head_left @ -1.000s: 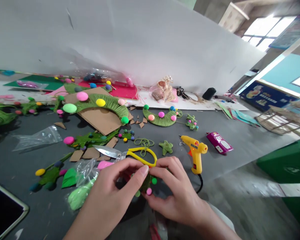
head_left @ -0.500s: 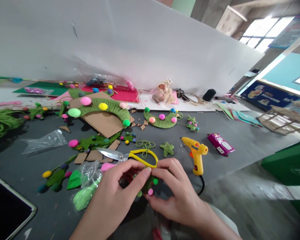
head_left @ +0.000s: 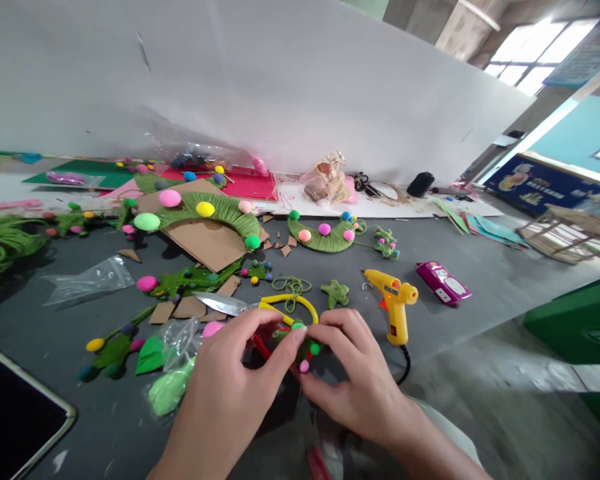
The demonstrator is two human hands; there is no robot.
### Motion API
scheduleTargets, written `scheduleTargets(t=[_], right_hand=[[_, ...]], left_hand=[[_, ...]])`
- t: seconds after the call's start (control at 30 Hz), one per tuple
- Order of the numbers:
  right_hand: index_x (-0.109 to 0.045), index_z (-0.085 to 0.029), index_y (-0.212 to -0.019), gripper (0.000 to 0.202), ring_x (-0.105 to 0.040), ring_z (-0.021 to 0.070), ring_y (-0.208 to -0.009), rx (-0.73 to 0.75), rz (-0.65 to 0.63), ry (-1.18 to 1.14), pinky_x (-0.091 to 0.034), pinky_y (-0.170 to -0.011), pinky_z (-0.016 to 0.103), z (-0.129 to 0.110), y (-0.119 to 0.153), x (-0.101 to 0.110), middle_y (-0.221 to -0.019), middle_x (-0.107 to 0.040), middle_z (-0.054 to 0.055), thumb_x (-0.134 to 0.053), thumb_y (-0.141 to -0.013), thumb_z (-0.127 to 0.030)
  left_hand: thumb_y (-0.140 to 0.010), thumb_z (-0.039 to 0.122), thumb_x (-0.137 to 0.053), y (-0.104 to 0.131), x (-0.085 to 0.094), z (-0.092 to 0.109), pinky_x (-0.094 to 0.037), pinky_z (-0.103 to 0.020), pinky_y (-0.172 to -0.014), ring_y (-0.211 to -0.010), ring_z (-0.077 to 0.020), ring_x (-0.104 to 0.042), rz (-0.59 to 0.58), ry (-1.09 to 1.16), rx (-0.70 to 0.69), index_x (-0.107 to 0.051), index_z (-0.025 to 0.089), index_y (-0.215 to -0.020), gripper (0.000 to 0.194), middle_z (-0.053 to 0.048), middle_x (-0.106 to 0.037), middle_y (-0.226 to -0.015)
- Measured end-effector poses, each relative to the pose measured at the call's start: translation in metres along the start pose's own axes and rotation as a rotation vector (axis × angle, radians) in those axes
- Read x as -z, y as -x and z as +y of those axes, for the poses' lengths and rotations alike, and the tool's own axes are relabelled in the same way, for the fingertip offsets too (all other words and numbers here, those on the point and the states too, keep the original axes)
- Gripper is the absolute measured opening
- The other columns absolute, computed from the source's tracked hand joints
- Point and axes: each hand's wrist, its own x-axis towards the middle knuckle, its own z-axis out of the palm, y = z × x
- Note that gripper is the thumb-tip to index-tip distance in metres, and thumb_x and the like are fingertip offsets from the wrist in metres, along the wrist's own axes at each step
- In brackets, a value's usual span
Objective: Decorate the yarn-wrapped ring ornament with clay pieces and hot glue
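Observation:
Between both hands is a small green yarn-wrapped star (head_left: 303,353) with green and pink balls on it, partly hidden by fingers. My left hand (head_left: 240,367) pinches it from the left, thumb over its top. On the other side my right hand (head_left: 357,373) grips its edge with bent fingers and thumb. Just beyond the hands lie scissors (head_left: 300,299) with yellow handles and a loose loop of green yarn (head_left: 291,287). A plain green yarn star (head_left: 335,293) rests nearby. Something red (head_left: 261,347) shows under my left fingers; its kind is unclear.
A yellow glue gun (head_left: 393,297) and a purple power strip (head_left: 443,283) lie to the right. Yarn-wrapped crescents (head_left: 323,240) with coloured balls, cardboard pieces (head_left: 189,308) and plastic bags (head_left: 93,280) cover the grey table. A dark tablet-like screen (head_left: 20,417) sits at the lower left.
Both hands have risen slightly with the star, which appears turned a little. A green ball at its top and the red thing beneath now show more. The view has shifted slightly.

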Motion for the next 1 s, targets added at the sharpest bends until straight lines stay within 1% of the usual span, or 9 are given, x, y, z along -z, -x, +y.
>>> scheduleTargets(t=[0.07, 0.13, 0.23, 0.4, 0.63, 0.83, 1.0], right_hand=[[-0.065, -0.020, -0.118, 0.039, -0.064, 0.0248, -0.099, -0.039, 0.025, 0.037, -0.059, -0.084, 0.043, 0.000, 0.001, -0.003, -0.109, -0.065, 0.009, -0.073, -0.080, -0.013], [-0.065, -0.020, -0.117, 0.038, -0.063, 0.0253, -0.100, -0.073, 0.040, 0.073, -0.059, -0.087, 0.044, -0.001, 0.002, -0.005, -0.111, -0.064, 0.009, -0.073, -0.081, -0.013], [-0.065, -0.021, -0.117, 0.038, -0.063, 0.0253, -0.099, -0.101, 0.037, 0.120, -0.060, -0.086, 0.044, -0.005, 0.002, -0.007, -0.112, -0.064, 0.009, -0.072, -0.081, -0.012], [-0.065, -0.021, -0.114, 0.036, -0.063, 0.0248, -0.095, -0.107, 0.036, 0.155, -0.060, -0.082, 0.043, -0.011, 0.002, -0.010, -0.109, -0.064, 0.009, -0.071, -0.080, -0.011], [-0.066, -0.021, -0.111, 0.033, -0.064, 0.0257, -0.094, -0.114, 0.024, 0.168, -0.059, -0.081, 0.044, -0.011, 0.004, -0.013, -0.108, -0.065, 0.009, -0.073, -0.081, -0.012], [-0.066, -0.021, -0.112, 0.034, -0.065, 0.0256, -0.094, -0.106, 0.028, 0.154, -0.059, -0.079, 0.043, -0.013, 0.004, -0.014, -0.108, -0.066, 0.009, -0.073, -0.079, -0.011], [-0.066, -0.020, -0.110, 0.032, -0.065, 0.0253, -0.093, -0.116, 0.028, 0.140, -0.059, -0.079, 0.044, -0.013, 0.005, -0.015, -0.106, -0.067, 0.008, -0.074, -0.080, -0.012]], left_hand=[[-0.092, 0.040, -0.076, 0.002, -0.006, -0.006, -0.060, -0.031, -0.076, -0.084, -0.0214, -0.076, 0.097, -0.088, -0.122, -0.076, 0.023, -0.097, 0.018, -0.003, -0.079, -0.096], [-0.093, 0.035, -0.075, 0.003, -0.011, -0.010, -0.060, -0.032, -0.081, -0.091, -0.0216, -0.076, 0.159, -0.146, -0.210, -0.077, 0.020, -0.101, 0.017, -0.005, -0.078, -0.104], [-0.094, 0.029, -0.075, 0.004, -0.016, -0.012, -0.059, -0.033, -0.081, -0.092, -0.0223, -0.075, 0.199, -0.195, -0.262, -0.078, 0.016, -0.101, 0.015, -0.007, -0.076, -0.104], [-0.095, 0.027, -0.074, 0.006, -0.016, -0.012, -0.058, -0.038, -0.083, -0.093, -0.0245, -0.073, 0.178, -0.199, -0.252, -0.076, 0.015, -0.099, 0.013, -0.007, -0.074, -0.101], [-0.093, 0.023, -0.075, 0.006, -0.017, -0.012, -0.056, -0.037, -0.083, -0.092, -0.0233, -0.073, 0.185, -0.175, -0.275, -0.075, 0.016, -0.096, 0.008, -0.006, -0.074, -0.099], [-0.093, 0.019, -0.073, 0.005, -0.017, -0.010, -0.054, -0.036, -0.078, -0.087, -0.0225, -0.072, 0.174, -0.186, -0.299, -0.076, 0.016, -0.090, 0.005, -0.005, -0.074, -0.092], [-0.093, 0.021, -0.074, 0.007, -0.018, -0.010, -0.054, -0.036, -0.081, -0.092, -0.0226, -0.073, 0.176, -0.176, -0.276, -0.076, 0.017, -0.094, 0.005, -0.005, -0.074, -0.098]])
